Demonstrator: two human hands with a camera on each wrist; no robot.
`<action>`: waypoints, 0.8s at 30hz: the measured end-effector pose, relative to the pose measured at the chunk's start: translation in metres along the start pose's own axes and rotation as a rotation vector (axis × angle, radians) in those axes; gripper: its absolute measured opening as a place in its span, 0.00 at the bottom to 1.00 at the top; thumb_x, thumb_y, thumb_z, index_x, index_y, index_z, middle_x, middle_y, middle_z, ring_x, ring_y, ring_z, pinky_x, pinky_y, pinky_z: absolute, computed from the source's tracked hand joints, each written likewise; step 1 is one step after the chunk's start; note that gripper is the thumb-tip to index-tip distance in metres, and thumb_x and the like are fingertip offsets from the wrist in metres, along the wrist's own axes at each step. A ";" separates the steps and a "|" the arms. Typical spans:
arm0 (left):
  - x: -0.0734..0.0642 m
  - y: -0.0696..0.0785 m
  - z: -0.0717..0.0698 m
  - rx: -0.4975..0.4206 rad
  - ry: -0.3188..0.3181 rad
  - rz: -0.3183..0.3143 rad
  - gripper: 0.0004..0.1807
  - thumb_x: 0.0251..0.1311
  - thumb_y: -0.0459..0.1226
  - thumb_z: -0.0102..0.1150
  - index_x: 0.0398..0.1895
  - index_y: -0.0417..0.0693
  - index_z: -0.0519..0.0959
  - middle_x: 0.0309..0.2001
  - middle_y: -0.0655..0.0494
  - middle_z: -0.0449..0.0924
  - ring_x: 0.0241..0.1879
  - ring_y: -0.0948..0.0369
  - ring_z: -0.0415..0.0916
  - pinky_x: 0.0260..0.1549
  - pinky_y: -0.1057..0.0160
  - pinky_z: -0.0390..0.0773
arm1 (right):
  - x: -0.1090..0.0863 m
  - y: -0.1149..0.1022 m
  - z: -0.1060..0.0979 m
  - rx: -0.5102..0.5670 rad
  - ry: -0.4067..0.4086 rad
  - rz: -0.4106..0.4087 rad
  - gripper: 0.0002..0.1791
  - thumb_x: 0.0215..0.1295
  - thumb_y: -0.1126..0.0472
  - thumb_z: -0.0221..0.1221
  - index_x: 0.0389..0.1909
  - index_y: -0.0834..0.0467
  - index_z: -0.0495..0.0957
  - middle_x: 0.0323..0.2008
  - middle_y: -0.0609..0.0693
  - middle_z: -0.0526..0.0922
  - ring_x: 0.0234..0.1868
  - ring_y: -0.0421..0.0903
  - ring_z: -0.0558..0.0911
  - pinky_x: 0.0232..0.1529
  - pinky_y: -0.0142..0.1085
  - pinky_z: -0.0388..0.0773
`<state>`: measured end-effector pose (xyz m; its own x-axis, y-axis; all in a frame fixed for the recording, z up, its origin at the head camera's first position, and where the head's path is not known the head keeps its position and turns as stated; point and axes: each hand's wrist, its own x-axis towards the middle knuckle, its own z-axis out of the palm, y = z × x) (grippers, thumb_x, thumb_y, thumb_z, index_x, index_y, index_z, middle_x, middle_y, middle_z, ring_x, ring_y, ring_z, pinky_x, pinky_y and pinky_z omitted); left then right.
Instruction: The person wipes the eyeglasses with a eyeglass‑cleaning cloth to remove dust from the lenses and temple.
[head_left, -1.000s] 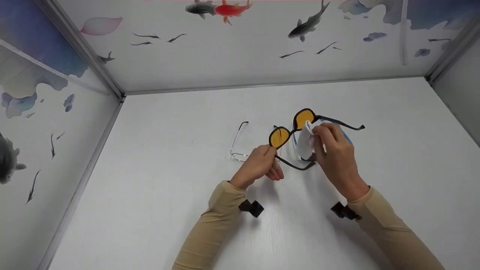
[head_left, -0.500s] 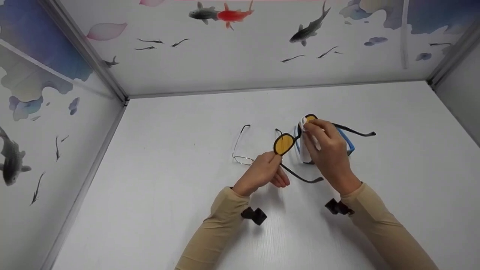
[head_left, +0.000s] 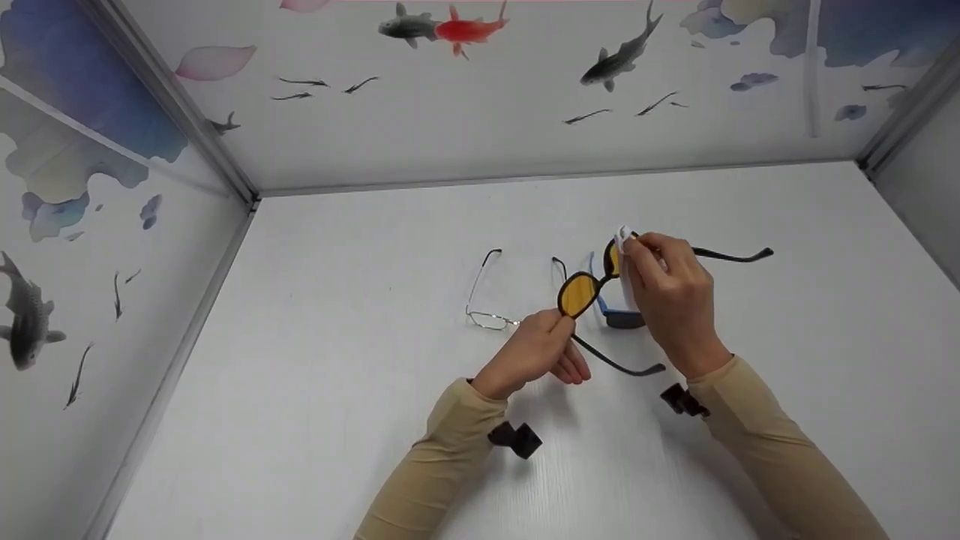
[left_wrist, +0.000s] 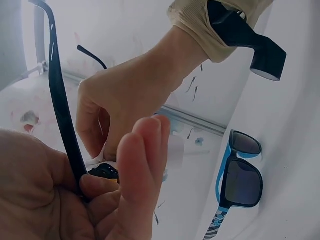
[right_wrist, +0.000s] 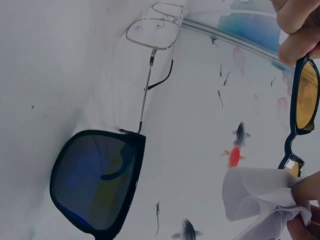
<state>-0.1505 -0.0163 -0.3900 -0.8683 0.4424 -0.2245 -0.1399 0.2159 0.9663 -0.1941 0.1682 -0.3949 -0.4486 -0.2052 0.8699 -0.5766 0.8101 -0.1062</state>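
Observation:
A pair of black-framed glasses with yellow lenses (head_left: 577, 295) is held up above the table, temples unfolded. My left hand (head_left: 532, 349) pinches it by the rim of the left lens, thumb on top, other fingers stretched out below. In the right hand (head_left: 675, 300) a white cloth (right_wrist: 260, 200) is bunched between thumb and fingers, over the right lens, which it partly covers. Beneath the right hand lie blue-and-black sunglasses (left_wrist: 243, 182), partly hidden in the head view. Thin metal-framed clear glasses (head_left: 488, 321) lie left of them, partly behind the left hand.
A white table (head_left: 337, 390) bears the other glasses. Panels printed with fish (head_left: 469, 30) rise along its back and left, joined by metal edging. A plain panel (head_left: 922, 165) stands on the right. Each sleeve carries a small black camera mount (head_left: 517, 440).
The right hand has brought the cloth from beside the right lens onto it, then moved slightly right. The yellow-lens glasses have shifted right and a little toward the viewer with the left hand.

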 end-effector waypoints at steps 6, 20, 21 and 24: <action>0.002 -0.003 0.000 0.006 0.038 0.027 0.14 0.70 0.33 0.33 0.35 0.37 0.72 0.21 0.44 0.82 0.19 0.57 0.80 0.23 0.59 0.82 | 0.005 0.001 -0.004 -0.207 -0.081 -0.036 0.06 0.61 0.73 0.61 0.38 0.72 0.80 0.34 0.66 0.79 0.32 0.60 0.78 0.24 0.46 0.81; 0.001 -0.001 -0.011 0.114 0.063 0.038 0.14 0.71 0.33 0.35 0.36 0.34 0.72 0.19 0.47 0.81 0.17 0.57 0.80 0.23 0.56 0.82 | 0.013 -0.003 -0.022 -0.204 -0.271 0.011 0.06 0.53 0.76 0.66 0.33 0.66 0.84 0.30 0.63 0.81 0.30 0.59 0.77 0.29 0.47 0.76; 0.001 -0.001 -0.011 0.111 0.063 0.039 0.14 0.71 0.33 0.35 0.35 0.34 0.72 0.19 0.47 0.81 0.17 0.57 0.80 0.23 0.56 0.82 | 0.012 -0.004 -0.021 -0.195 -0.267 0.005 0.05 0.54 0.75 0.66 0.33 0.66 0.84 0.29 0.62 0.81 0.30 0.59 0.77 0.30 0.47 0.75; 0.001 -0.001 -0.010 0.105 0.063 0.043 0.14 0.71 0.33 0.34 0.34 0.36 0.72 0.18 0.47 0.81 0.17 0.56 0.80 0.24 0.54 0.82 | 0.008 -0.005 -0.017 -0.161 -0.250 -0.013 0.03 0.55 0.71 0.67 0.31 0.65 0.85 0.28 0.60 0.83 0.29 0.58 0.78 0.30 0.46 0.72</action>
<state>-0.1561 -0.0252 -0.3902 -0.9009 0.3986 -0.1720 -0.0544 0.2895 0.9556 -0.1832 0.1717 -0.3797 -0.6078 -0.3284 0.7230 -0.4762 0.8793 -0.0009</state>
